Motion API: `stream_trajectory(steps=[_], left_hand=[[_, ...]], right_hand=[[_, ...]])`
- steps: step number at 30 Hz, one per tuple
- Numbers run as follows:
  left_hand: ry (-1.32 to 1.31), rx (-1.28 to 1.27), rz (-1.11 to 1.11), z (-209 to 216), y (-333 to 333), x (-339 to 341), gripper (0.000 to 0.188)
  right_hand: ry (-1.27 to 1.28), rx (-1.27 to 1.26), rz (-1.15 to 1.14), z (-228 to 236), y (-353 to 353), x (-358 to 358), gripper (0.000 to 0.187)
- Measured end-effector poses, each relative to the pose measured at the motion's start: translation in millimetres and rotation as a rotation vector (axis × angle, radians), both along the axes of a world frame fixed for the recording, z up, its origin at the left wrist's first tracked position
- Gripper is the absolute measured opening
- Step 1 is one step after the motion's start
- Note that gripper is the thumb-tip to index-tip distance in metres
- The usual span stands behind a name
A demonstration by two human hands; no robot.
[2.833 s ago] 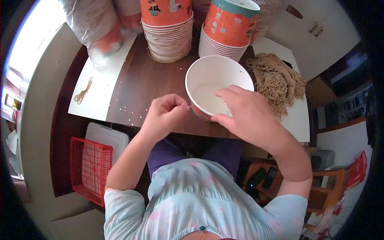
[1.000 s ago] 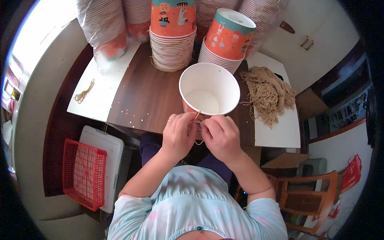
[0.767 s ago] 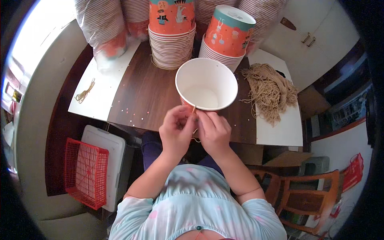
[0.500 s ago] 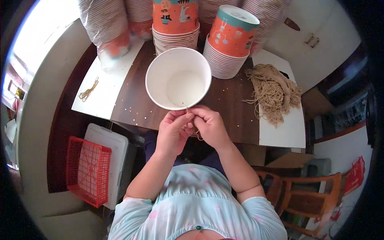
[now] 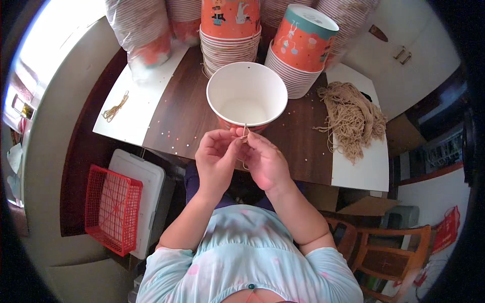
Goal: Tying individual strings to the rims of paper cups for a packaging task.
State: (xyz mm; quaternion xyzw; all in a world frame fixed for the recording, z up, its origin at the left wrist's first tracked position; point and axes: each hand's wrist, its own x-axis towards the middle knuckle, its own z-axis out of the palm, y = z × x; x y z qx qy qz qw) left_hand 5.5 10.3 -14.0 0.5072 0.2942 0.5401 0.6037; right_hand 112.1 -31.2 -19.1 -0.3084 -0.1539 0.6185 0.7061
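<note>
A large paper bucket (image 5: 247,95), white inside and orange outside, stands on the brown table in front of me, its mouth tilted toward me. A thin tan cord (image 5: 245,131) comes over its near rim. My left hand (image 5: 217,156) pinches the cord between thumb and fingers just below that rim. From the other side my right hand (image 5: 266,160) grips the same cord, fingertips almost touching the left ones. A loose bit of cord hangs beneath the fingers. A small hole shows in the bucket's far wall.
Stacks of orange paper buckets (image 5: 295,60) line the back, some in clear plastic. A heap of tan cords (image 5: 351,118) lies on the right, a small cord bundle (image 5: 115,107) on the left. Tiny paper dots dot the table (image 5: 174,108). A red basket (image 5: 113,209) sits lower left.
The bucket has turned more upright and sits slightly right of before in view. My hands have drawn the cord into a visible loop below the rim. The view has shifted a little.
</note>
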Motion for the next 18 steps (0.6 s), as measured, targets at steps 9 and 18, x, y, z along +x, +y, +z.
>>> stream_trajectory(steps=[9,18], left_hand=[[-0.045,-0.086,-0.086,1.1,3.7,4.1,0.021],[0.064,-0.052,-0.06,5.4,-0.6,1.1,0.024]], right_hand=[[-0.201,-0.098,-0.065,-8.8,-6.7,11.2,0.023],[-0.543,-0.03,-0.067,0.5,-1.6,20.9,0.014]])
